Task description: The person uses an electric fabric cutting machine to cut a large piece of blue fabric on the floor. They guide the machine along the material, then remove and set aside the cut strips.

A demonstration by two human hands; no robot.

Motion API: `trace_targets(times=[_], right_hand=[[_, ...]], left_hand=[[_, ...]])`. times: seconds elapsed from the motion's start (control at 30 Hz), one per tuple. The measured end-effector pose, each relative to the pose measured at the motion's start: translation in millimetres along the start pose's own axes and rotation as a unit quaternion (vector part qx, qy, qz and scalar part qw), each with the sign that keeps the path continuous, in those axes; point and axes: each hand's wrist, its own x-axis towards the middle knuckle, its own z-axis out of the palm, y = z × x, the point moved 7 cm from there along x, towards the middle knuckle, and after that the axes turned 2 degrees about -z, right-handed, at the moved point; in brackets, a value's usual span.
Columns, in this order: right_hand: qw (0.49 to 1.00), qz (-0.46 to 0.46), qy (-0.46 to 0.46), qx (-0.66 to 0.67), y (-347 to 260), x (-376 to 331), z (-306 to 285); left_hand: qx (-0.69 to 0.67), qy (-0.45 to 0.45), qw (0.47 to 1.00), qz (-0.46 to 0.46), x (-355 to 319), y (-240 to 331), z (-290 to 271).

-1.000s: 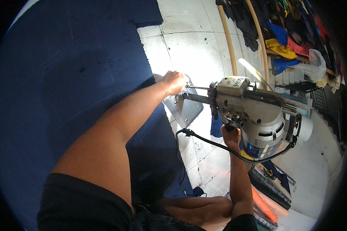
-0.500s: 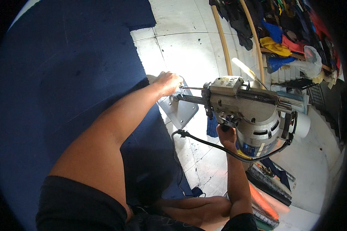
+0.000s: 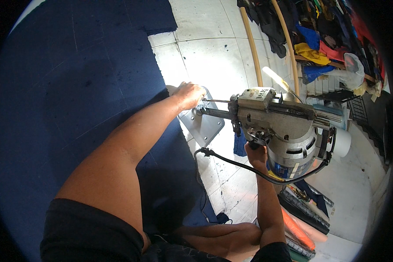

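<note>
A straight-knife fabric cutting machine [image 3: 281,118] is tilted over on its side, its silver motor to the right and its upright pointing left toward the grey base plate [image 3: 204,124]. My right hand [image 3: 256,156] is wrapped round the dark handle below the motor, which partly hides the fingers. My left hand [image 3: 190,95] is closed at the upper part of the plate, beside the thin rod and the upright's end. What its fingers grip is hidden. Next to the plate lies a dark blue layer of cloth [image 3: 87,87] with a stepped edge and faint chalk lines.
A black power cable [image 3: 231,159] loops from the motor down over the white tabletop [image 3: 205,56]. Two wooden poles [image 3: 252,48] lie beyond the machine. Heaped coloured fabrics [image 3: 318,50] fill the far right, and fabric rolls [image 3: 299,227] lie at the lower right.
</note>
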Motion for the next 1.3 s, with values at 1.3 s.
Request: trace_targets(times=[1.3], right_hand=[[0.595,-0.046,0.077,-0.798,-29,-26,46]], left_hand=[[0.013,-0.016,1.0,-0.017,-1,3,0]])
